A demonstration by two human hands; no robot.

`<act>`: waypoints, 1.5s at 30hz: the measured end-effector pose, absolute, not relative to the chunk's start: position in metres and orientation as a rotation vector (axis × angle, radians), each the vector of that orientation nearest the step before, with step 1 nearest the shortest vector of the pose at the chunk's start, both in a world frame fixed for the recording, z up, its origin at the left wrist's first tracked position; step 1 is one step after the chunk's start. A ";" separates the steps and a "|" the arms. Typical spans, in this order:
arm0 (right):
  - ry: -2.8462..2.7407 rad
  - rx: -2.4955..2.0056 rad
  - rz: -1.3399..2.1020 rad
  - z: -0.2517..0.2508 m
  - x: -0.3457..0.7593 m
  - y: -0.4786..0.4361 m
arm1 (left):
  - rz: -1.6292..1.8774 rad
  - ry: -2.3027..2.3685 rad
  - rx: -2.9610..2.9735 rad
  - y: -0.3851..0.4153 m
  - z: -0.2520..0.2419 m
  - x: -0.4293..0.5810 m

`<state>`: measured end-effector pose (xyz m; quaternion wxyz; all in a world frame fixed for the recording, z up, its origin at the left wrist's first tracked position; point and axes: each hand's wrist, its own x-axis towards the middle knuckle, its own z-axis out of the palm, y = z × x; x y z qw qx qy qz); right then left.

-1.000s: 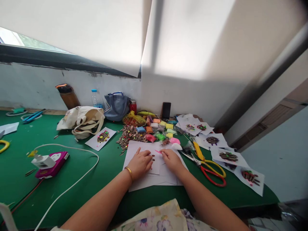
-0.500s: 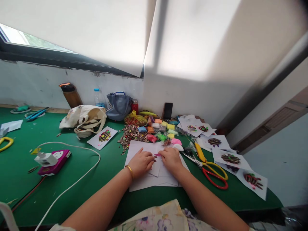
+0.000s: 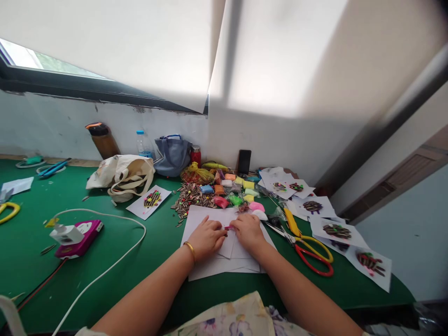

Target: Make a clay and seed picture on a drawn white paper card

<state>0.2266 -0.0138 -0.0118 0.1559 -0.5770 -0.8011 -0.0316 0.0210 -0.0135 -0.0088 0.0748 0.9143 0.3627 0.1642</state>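
Observation:
Both hands rest on a stack of white paper sheets (image 3: pixel 199 219) on the green table (image 3: pixel 154 242). My left hand (image 3: pixel 206 239), with a gold bangle at the wrist, has its fingers curled and pressed onto the paper. My right hand (image 3: pixel 249 232) is curled too, its fingertips pinching a small pink strip (image 3: pixel 229 227) that lies between the two hands. A pile of striped sunflower seeds (image 3: pixel 191 198) lies just beyond the paper, beside small bags of coloured clay (image 3: pixel 231 191).
Yellow scissors (image 3: pixel 297 231) and red scissors (image 3: pixel 310 259) lie right of the paper, near finished seed pictures (image 3: pixel 332 231). A white cable (image 3: pixel 115 261) and a magenta device (image 3: pixel 75 238) lie to the left. A cloth bag (image 3: pixel 122 175), bottles and a phone (image 3: pixel 244 161) stand by the wall.
My hands have drawn closer together over the paper, and the pink strip is now between their fingertips. The view has shifted slightly.

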 end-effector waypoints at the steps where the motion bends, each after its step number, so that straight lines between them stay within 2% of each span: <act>1: -2.291 -1.653 -0.090 -0.012 0.226 -0.014 | 0.499 1.087 2.743 -0.013 -0.009 0.021; 24: -2.210 -1.503 -0.066 -0.012 0.229 -0.034 | 0.506 1.156 2.681 -0.011 -0.011 0.021; 32: -2.264 -1.520 -0.188 -0.012 0.222 -0.032 | 0.485 1.150 2.706 -0.011 -0.010 0.024; 45: -2.183 -1.566 -0.152 -0.013 0.232 -0.035 | 0.501 1.166 2.708 -0.012 -0.011 0.025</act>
